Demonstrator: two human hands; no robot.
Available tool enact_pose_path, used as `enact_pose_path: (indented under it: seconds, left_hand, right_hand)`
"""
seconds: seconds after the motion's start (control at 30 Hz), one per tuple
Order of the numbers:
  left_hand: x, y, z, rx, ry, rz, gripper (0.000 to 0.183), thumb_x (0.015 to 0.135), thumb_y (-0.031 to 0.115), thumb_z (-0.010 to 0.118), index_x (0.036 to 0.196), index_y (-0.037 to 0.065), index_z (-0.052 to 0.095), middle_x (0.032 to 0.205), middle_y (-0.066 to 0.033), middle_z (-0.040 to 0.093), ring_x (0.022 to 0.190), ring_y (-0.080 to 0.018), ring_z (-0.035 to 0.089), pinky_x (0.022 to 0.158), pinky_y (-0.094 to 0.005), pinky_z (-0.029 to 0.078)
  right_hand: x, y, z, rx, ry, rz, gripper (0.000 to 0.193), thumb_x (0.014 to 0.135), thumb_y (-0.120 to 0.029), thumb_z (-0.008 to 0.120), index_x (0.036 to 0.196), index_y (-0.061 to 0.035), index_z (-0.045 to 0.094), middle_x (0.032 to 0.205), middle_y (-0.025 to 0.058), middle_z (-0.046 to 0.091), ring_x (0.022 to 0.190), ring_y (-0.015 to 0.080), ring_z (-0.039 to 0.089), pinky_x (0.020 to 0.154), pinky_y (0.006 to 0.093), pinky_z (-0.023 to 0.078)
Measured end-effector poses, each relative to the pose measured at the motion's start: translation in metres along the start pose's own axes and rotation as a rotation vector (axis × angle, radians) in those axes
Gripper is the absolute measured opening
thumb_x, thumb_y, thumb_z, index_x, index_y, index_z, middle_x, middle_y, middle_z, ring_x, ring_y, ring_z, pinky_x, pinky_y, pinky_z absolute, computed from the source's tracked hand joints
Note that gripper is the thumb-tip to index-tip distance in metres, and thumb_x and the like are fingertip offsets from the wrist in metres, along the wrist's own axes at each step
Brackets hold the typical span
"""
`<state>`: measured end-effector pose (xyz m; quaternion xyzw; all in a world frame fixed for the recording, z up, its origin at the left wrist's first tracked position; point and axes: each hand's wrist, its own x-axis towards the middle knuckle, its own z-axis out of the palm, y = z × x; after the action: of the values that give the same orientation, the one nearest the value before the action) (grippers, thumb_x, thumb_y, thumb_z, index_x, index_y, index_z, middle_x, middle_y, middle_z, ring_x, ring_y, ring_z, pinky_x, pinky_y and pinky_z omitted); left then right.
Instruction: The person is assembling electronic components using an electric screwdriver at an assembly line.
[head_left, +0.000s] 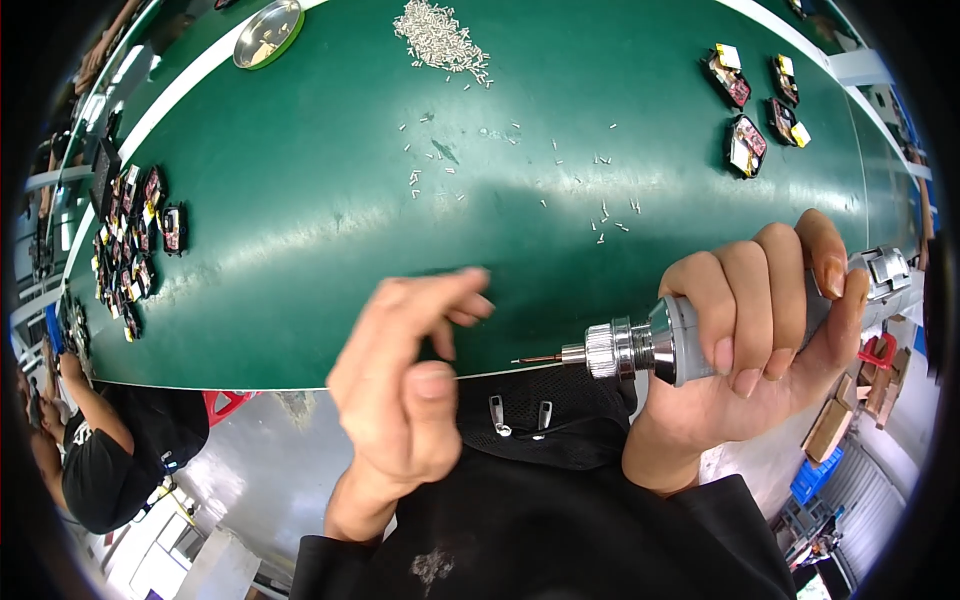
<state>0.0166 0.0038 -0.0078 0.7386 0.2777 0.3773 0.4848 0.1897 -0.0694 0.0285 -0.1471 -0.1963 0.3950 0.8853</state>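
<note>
My right hand [770, 320] is wrapped round a grey and silver electric screwdriver [690, 338] at the table's near edge. The tool lies roughly level, and its thin bit [540, 358] points left. A small pale tip shows at the bit's end; whether it is a screw I cannot make out. Left of the bit, my left hand [400, 385] hovers with its fingers loosely bent and the thumb apart from them. Nothing shows between those fingers, and they do not touch the tool. Loose small silver screws [605, 215] lie scattered on the green tabletop [300, 220] beyond both hands.
A heap of screws [440, 40] sits at the far middle, beside a round metal dish [268, 35]. Several black units with red and yellow parts [130, 240] are piled at left; more such units [747, 147] lie far right. Another person [105, 450] is at the left.
</note>
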Motion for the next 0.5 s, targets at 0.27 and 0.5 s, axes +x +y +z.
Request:
enact_pose_path:
  seconds: [0.27,0.5]
  left_hand:
    - [0.085,-0.040,-0.169,0.669,0.404,-0.070,0.023,0.094,0.010,0.053,0.113,0.000,0.059,0.090,-0.0091,0.066,0.080,-0.0139,0.060,0.073,-0.0277,0.047]
    - [0.207,-0.123,-0.343,1.356,0.370,-0.067,0.042,0.080,0.016,0.064,0.116,-0.001,0.052,0.109,-0.0214,0.056,0.104,-0.0384,0.052,0.090,-0.0443,0.043]
  right_hand:
    - [-0.011,0.024,-0.003,-0.102,0.297,-0.006,0.020,0.097,-0.024,0.048,0.089,-0.0103,0.036,0.053,-0.0018,0.036,0.040,0.0083,0.036,0.048,0.0255,0.039]
    - [-0.023,0.047,-0.012,-0.087,0.220,0.115,0.018,0.097,-0.019,0.050,0.090,-0.0083,0.037,0.055,-0.0013,0.033,0.043,0.0070,0.034,0.048,0.0237,0.035]
